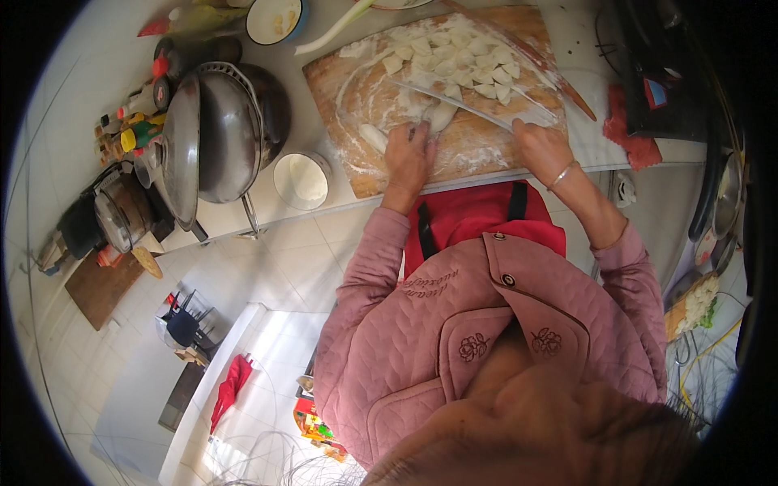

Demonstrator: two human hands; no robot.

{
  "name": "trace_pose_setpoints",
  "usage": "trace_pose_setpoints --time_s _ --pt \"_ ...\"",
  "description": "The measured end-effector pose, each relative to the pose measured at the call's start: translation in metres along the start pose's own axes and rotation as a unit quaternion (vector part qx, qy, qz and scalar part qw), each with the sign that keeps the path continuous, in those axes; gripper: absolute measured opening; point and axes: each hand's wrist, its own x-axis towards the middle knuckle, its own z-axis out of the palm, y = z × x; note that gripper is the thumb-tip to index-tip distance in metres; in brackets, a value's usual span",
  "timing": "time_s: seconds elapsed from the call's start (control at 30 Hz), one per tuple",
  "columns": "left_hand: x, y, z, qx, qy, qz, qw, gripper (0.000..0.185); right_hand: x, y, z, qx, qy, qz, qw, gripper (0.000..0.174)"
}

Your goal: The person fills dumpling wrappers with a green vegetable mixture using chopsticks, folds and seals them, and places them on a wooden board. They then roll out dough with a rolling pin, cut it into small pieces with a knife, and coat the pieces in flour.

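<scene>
My right hand (544, 149), with a bracelet at the wrist, grips the handle end of a long-bladed knife (450, 104). The blade slants up and left over a floured wooden board (486, 155). Fingers of my left hand (412, 152) rest on a short dough roll (443, 116) just below the blade. Whether the edge touches the dough cannot be made out. Another dough roll (372, 138) lies left of that hand, partly hidden by it. Beyond the blade, many small cut dough pieces (459, 58) are heaped in loose flour.
A tapered wooden rolling pin (535, 58) lies across the board's right side. Left of the board stand a flour bowl (302, 182) and a lidded steel pot (228, 136). Behind are a scallion (337, 29) and an enamel bowl (267, 24). A red cloth (629, 130) lies right.
</scene>
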Motion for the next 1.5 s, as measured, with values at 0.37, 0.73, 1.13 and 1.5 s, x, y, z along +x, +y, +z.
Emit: trace_pose_setpoints --time_s 0.37,0.73,1.13,1.5 --pt "0.001 -0.011 -0.007 0.05 0.033 -0.064 0.996 0.022 0.001 -0.021 -0.001 0.075 0.036 -0.004 0.997 0.015" --pt "-0.004 -0.023 -0.025 -0.011 -0.054 -0.014 0.998 0.024 0.025 -0.048 0.007 0.059 -0.027 0.011 0.998 0.009" --pt "-0.019 -0.015 -0.011 -0.033 -0.016 0.034 0.999 0.025 -0.008 -0.046 0.0 0.05 0.023 -0.037 0.998 0.005" --pt "-0.025 -0.012 -0.011 -0.003 0.037 -0.071 0.997 0.025 0.018 -0.061 0.017 0.057 0.002 -0.028 0.998 0.008"
